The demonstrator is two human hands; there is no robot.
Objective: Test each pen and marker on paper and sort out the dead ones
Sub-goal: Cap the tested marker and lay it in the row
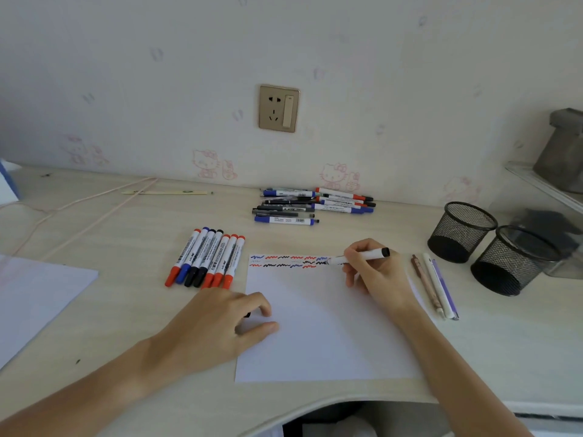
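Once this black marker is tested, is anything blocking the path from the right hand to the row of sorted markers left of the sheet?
Nothing visible blocks it. The right hand holds the black marker at the paper's top edge; the marker row lies just left, across bare sheet. The left hand rests lower, nearer the person than that line.

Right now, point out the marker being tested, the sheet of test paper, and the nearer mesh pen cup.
marker [362, 256], head view, on the white barrel beside the fingers.
test paper [331, 335], head view, on its blank middle.
nearer mesh pen cup [504, 266], head view, on its mesh wall.
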